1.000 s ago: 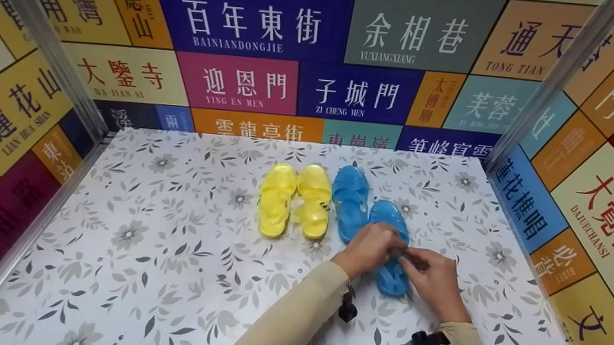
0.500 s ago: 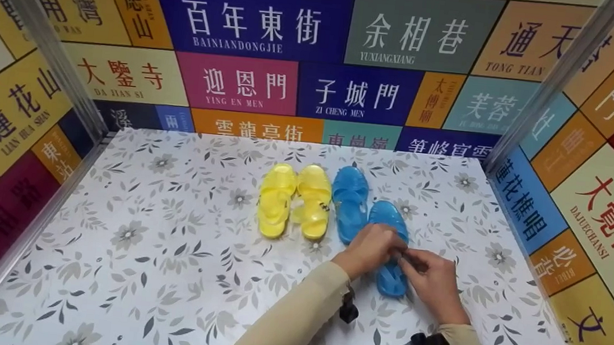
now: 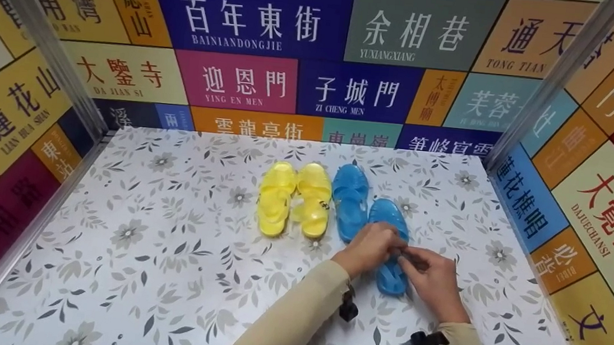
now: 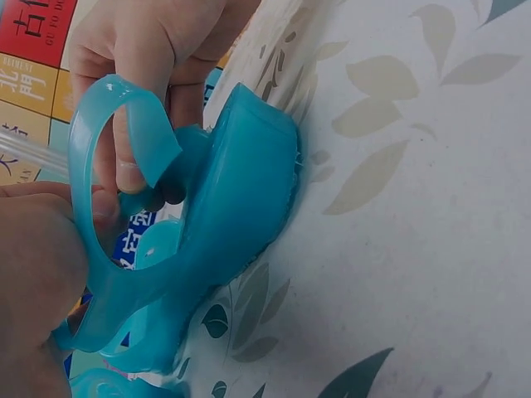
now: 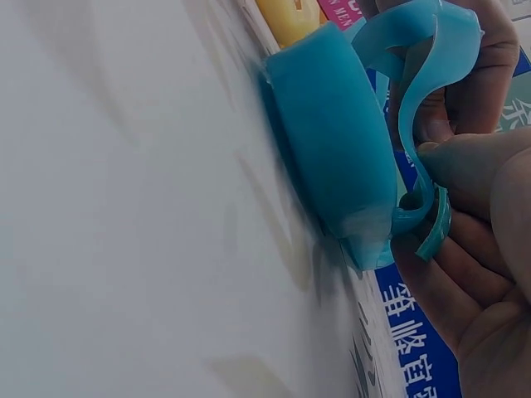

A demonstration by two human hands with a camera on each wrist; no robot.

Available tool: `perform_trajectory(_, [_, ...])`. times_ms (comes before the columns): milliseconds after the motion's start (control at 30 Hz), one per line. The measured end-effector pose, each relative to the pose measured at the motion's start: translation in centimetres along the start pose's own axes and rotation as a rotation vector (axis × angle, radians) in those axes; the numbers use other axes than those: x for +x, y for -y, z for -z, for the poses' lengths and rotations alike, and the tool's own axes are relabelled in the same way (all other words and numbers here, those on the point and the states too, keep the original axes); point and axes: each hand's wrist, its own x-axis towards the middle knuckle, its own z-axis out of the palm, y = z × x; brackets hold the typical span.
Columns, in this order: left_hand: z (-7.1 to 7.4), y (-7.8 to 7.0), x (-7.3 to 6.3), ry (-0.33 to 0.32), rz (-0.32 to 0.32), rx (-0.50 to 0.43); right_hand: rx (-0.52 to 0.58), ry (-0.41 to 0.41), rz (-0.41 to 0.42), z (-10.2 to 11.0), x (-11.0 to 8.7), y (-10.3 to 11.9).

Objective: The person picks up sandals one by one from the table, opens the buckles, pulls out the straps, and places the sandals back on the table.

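Note:
A blue jelly sandal (image 3: 391, 279) lies toe away on the table, its middle covered by both hands in the head view. My left hand (image 3: 372, 248) pinches the ankle strap at its side. Thumb and fingers of my right hand (image 3: 435, 278) pinch the strap from the right, fingertips meeting the left hand's. In the right wrist view, a narrow strap end (image 5: 436, 230) hangs among the right fingers. The back strap (image 4: 87, 166) arches above the heel (image 4: 249, 174) in the left wrist view. The buckle is hidden by the fingers.
The other blue sandal (image 3: 348, 221) stands just left of the held one. Farther left is a pair of yellow sandals (image 3: 272, 222), side by side. Flower-patterned paper (image 3: 162, 271) covers the table; colourful sign-printed walls (image 3: 249, 15) enclose its back and sides.
Both hands stay at the same spot on the strap, with only slight finger shifts. The sandals keep their places.

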Motion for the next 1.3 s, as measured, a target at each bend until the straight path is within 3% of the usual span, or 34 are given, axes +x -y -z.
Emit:
perform_trajectory(200, [-0.2,0.0,-0.1,0.013,0.000,-0.022,0.012,0.001,-0.019,-0.1,-0.2,0.0])
perform_trajectory(533, [-0.8,0.6,-0.3,-0.019,0.011,-0.206,0.050,0.009,-0.055,-0.2,-0.4,0.2])
perform_trajectory(700, [-1.2,0.6,-0.2,-0.054,0.092,-0.358,0.035,0.023,-0.087,0.0,-0.3,0.3])
perform_trajectory(933, [-1.9,0.8,-0.3,-0.102,0.144,-0.476,0.039,0.022,-0.108,0.0,-0.3,0.4])
perform_trajectory(1300, [-1.4,1.2,-0.2,-0.025,0.207,-0.533,0.058,0.024,-0.143,0.2,-0.1,0.5])
